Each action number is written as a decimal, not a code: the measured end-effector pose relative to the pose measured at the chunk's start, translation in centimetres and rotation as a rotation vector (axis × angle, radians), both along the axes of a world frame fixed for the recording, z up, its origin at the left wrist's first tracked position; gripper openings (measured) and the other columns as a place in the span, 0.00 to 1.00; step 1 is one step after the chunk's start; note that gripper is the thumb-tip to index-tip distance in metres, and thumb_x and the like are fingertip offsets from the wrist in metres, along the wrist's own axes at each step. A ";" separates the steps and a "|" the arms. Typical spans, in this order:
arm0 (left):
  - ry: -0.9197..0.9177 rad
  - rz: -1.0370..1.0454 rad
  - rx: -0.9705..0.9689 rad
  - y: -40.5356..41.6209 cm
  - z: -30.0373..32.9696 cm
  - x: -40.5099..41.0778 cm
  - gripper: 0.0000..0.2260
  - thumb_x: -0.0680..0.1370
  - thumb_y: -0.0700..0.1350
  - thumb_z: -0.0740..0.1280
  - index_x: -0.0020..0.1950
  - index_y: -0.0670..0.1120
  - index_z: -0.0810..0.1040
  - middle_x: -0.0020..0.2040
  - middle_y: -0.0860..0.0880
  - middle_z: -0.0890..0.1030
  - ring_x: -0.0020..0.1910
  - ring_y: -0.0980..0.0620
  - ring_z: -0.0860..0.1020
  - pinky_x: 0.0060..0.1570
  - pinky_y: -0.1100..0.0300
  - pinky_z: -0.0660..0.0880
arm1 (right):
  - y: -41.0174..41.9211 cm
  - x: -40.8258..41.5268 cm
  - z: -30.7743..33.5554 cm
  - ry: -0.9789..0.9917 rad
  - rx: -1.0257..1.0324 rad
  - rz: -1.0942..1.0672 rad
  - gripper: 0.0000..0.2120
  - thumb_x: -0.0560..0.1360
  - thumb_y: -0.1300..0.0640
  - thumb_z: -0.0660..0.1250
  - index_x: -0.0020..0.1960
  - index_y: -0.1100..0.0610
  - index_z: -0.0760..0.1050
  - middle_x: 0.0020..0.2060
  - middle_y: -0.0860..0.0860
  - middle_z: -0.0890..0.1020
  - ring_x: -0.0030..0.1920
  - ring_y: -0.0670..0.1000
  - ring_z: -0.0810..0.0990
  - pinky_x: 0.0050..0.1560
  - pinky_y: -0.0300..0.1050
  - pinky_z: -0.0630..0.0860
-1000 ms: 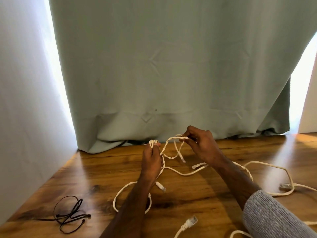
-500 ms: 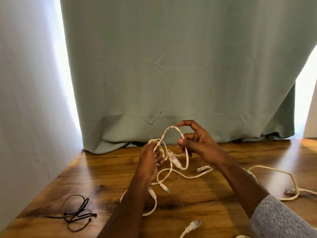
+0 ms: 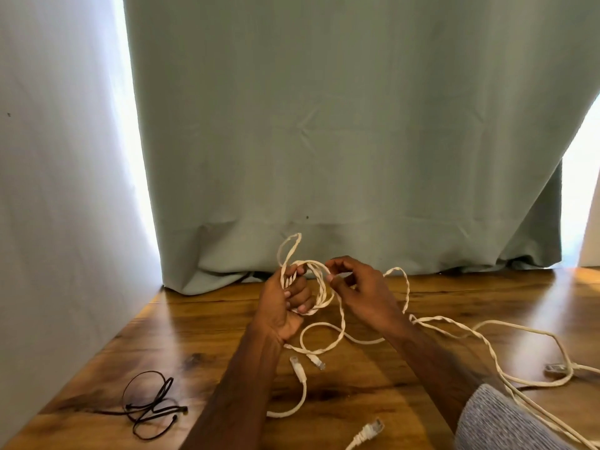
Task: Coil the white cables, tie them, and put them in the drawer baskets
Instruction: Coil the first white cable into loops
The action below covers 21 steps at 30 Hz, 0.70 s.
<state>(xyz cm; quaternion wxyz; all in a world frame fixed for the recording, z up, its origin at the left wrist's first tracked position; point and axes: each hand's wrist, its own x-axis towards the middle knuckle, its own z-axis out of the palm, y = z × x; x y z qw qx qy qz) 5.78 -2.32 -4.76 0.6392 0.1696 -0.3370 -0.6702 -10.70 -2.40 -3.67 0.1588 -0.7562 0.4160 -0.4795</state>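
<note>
Head view. A twisted white cable (image 3: 324, 292) is gathered into a small coil held above a wooden tabletop (image 3: 373, 394), in front of the hem of a pale green curtain (image 3: 324, 125). The coil stands roughly upright, its loops facing the camera and its longer dimension running up and down; one narrow loop rises above it against the curtain. The left hand (image 3: 285, 306) is clenched around the coil's left side, with several strands crossing its curled fingers. The right hand (image 3: 360, 293), just beside the coil on the right, pinches a strand of the same cable between thumb and fingertips.

The cable is off-white, thin, and spirally twisted like a two-strand rope. From the right hand its free length arcs up in a loop and then trails across the tabletop toward the lower right, its long axis lying diagonally from the hands to the frame's corner. A further loop lies on the tabletop below the coil. Clear modular plugs (image 3: 316, 362) end the strands below the left hand, and another plug (image 3: 368, 430) lies nearer the camera.

A thin black cable (image 3: 151, 404) lies in a loose tangle on the tabletop, well to the left of the left forearm. A grey knit sleeve (image 3: 500, 423) covers the right arm at the lower right.
</note>
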 end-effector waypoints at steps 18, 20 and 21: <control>0.162 -0.156 0.041 0.8 -0.1 0.4 0.27 0.71 0.71 0.63 0.35 0.46 0.69 0.19 0.53 0.63 0.14 0.60 0.61 0.15 0.67 0.62 | -0.2 0.1 -1.1 -0.668 0.760 0.521 0.15 0.70 0.57 0.74 0.54 0.65 0.82 0.40 0.56 0.83 0.37 0.49 0.79 0.37 0.40 0.76; 0.110 -0.118 0.078 0.8 0.0 0.1 0.28 0.74 0.71 0.60 0.31 0.47 0.67 0.18 0.53 0.62 0.14 0.59 0.60 0.15 0.68 0.63 | -0.3 0.2 -1.3 -0.674 0.747 0.526 0.17 0.70 0.55 0.75 0.52 0.66 0.82 0.37 0.56 0.81 0.34 0.48 0.77 0.35 0.40 0.76; 0.087 -0.101 0.092 0.8 0.0 0.1 0.28 0.75 0.70 0.59 0.30 0.47 0.67 0.18 0.53 0.61 0.14 0.59 0.59 0.15 0.68 0.62 | -0.3 0.3 -1.3 -0.662 0.723 0.506 0.18 0.69 0.53 0.76 0.51 0.65 0.82 0.36 0.56 0.81 0.33 0.49 0.76 0.34 0.41 0.77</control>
